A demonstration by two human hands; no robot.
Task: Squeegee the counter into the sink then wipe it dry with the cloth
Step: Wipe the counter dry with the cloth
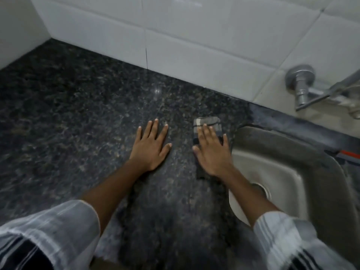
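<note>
A dark speckled granite counter (81, 114) fills the left and middle of the view. My right hand (211, 151) lies flat, fingers spread, pressing a folded grey checked cloth (207, 122) onto the counter just left of the steel sink (288, 168). The cloth shows beyond my fingertips and below my palm. My left hand (151, 146) rests flat on the bare counter, fingers apart, holding nothing. An orange and grey object (348, 154), possibly the squeegee, lies at the sink's far right edge, mostly cut off.
White wall tiles (194, 45) run along the back of the counter and turn the corner at the left. A metal wall tap (303, 84) sticks out above the sink's back rim. The sink drain (263, 190) shows beside my right forearm.
</note>
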